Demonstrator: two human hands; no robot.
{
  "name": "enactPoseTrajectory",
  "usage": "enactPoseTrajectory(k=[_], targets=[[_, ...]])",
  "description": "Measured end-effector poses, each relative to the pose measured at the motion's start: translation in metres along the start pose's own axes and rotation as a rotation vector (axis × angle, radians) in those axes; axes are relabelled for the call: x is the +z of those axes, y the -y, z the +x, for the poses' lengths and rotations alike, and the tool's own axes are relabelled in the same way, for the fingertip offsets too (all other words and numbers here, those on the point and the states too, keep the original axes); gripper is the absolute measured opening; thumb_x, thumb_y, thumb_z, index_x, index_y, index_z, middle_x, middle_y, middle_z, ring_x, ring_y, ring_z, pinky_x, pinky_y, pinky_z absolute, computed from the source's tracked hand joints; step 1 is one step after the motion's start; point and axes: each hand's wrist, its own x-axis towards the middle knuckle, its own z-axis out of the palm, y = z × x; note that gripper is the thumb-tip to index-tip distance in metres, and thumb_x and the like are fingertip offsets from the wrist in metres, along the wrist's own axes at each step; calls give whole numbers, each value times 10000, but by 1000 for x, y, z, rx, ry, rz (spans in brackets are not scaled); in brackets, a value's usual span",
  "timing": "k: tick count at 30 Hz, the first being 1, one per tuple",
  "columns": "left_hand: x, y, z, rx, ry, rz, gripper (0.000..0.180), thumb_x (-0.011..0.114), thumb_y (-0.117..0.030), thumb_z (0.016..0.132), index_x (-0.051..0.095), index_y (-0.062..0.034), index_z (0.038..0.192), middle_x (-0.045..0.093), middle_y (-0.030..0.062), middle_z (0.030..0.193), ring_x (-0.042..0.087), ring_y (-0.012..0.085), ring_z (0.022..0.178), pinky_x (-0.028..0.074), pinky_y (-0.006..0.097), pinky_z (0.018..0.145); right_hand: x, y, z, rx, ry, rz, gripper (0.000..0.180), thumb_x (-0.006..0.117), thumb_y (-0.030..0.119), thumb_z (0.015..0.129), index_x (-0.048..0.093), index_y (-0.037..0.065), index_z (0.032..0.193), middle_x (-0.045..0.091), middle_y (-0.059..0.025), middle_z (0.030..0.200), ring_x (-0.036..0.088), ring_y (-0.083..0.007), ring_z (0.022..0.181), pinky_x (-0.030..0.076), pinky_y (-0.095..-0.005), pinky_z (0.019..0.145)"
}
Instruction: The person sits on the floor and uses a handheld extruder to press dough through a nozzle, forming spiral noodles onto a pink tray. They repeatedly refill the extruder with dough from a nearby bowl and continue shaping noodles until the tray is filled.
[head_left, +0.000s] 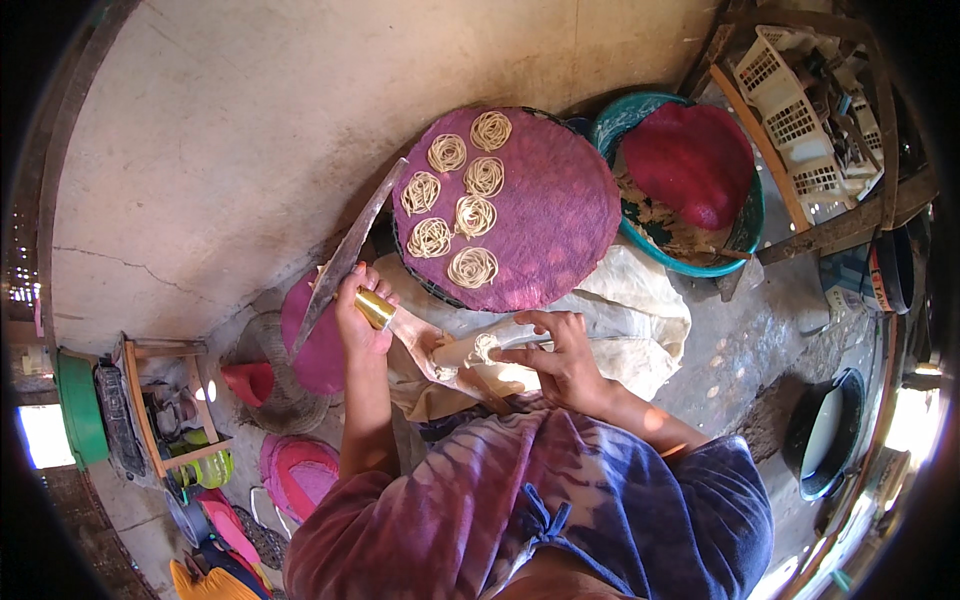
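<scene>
My left hand [362, 315] is wrapped round a shiny gold-coloured cylinder [375, 309], with a long, flat, worn board [347, 255] slanting just beyond the fingers. My right hand [560, 355] has its fingers bent, the fingertips at a small bundle of pale dough strands [487, 347]. The strands sit at the end of a pale cylinder-shaped piece [458, 352] above a wooden piece [425, 345] in front of my body. Beyond my hands, a round purple cloth-covered tray [560, 220] carries several coiled nests of pale strands [473, 267], grouped on its left side.
A teal basin [742, 255] holding a dark red round cover [690, 165] stands right of the tray. Off-white cloth [640, 325] lies beneath. White plastic crates [790, 110] are far right; a dark bucket [830, 435] stands right. A wooden rack [150, 400] is at left, below the wall [250, 100].
</scene>
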Motion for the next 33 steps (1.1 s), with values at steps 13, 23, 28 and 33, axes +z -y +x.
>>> enactPoseTrajectory(k=[13, 23, 28, 33], targets=[[0, 3, 1, -9, -13, -6, 118, 607, -230, 900, 536, -145, 942, 442, -20, 725, 430, 112, 628, 387, 285, 568, -4, 1, 5, 55, 124, 10, 454, 611, -12, 736, 694, 199, 1128, 530, -101, 1274, 496, -294, 1105, 373, -409, 870], [4, 3, 1, 4, 1, 3, 120, 605, -242, 902, 550, -144, 944, 433, -20, 721, 419, 113, 620, 380, 282, 568, -7, 4, 9, 251, -9, 530, 146, 693, 39, 834, 634, 59, 967, 507, -147, 1245, 494, -327, 1162, 370, -430, 986], [5, 3, 2, 0, 32, -2, 120, 599, -242, 906, 551, -140, 948, 434, -16, 724, 421, 115, 624, 383, 279, 570, -13, 9, 12, 75, -21, 108, 206, 781, 125, 773, 704, 128, 964, 550, -83, 1186, 508, -265, 982, 376, -392, 839], [6, 4, 2, -3, 16, 5, 121, 599, -243, 906, 549, -138, 938, 430, -16, 720, 422, 115, 625, 387, 280, 569, -10, 10, 15, 2, -27, -39, 252, 791, 151, 754, 723, 169, 996, 567, -60, 1162, 509, -250, 974, 369, -385, 821]])
